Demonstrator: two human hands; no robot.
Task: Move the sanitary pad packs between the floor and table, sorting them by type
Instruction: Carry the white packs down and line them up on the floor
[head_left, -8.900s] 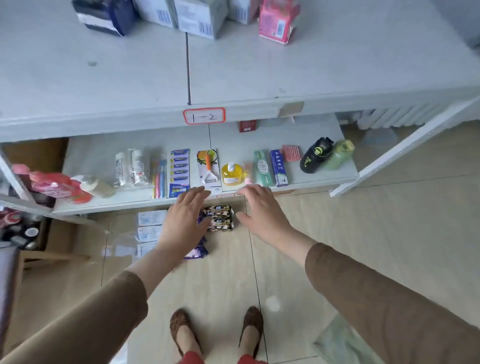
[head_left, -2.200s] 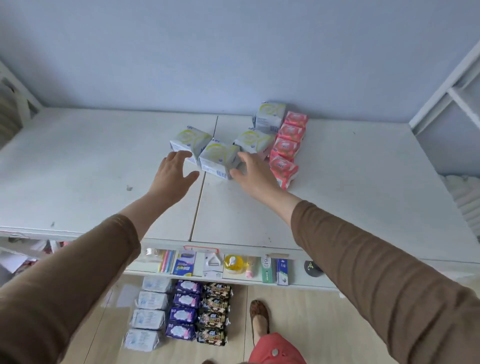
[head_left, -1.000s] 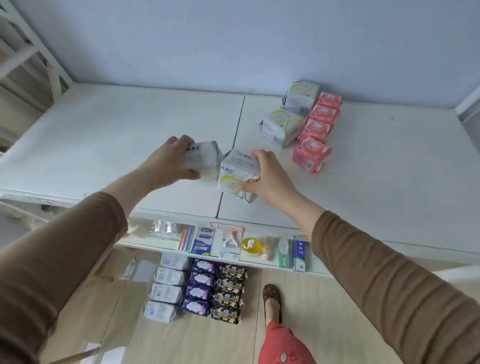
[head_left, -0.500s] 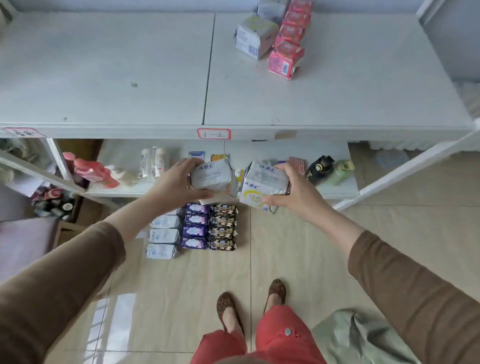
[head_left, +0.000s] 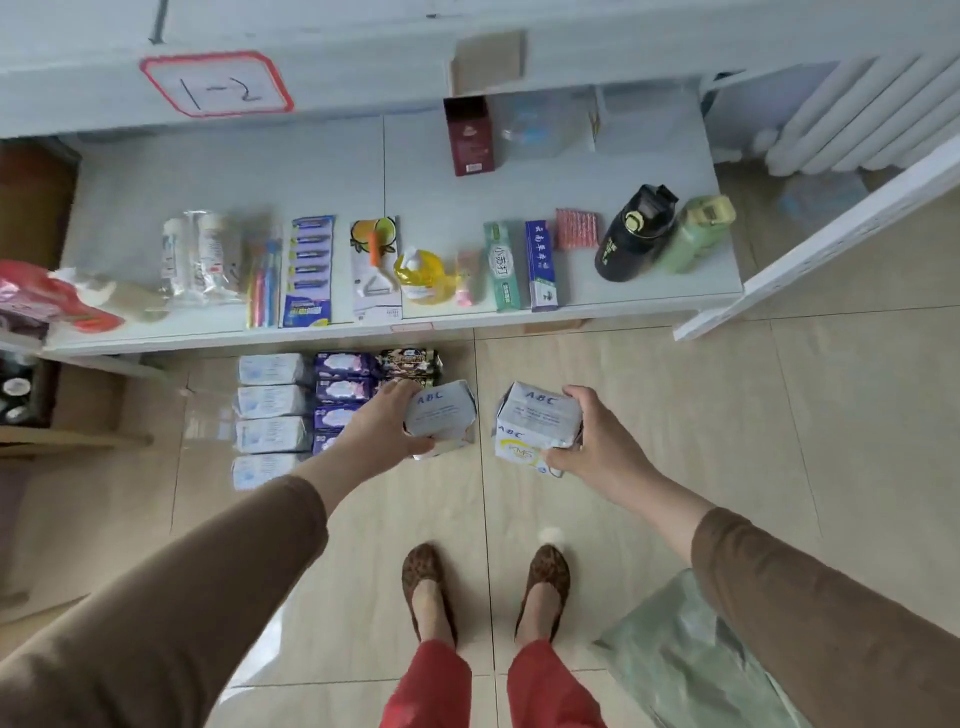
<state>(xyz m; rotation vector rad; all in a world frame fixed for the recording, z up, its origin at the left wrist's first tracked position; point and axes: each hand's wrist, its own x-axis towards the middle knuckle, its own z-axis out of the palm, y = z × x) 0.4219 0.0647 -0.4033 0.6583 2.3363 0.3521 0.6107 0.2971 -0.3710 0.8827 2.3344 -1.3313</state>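
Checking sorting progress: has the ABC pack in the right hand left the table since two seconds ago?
Yes. The ABC pack, gripped by the right hand, is now below the table edge, over the floor.

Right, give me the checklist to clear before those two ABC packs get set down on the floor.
1. Left hand grips its ABC pack: ok.
2. Right hand grips the other ABC pack: ok.
3. Bare floor right of the dark packs for a new column: ok.
4. White packs and purple packs lie in tidy columns: ok.
5. Packs touching the floor: cannot tell.
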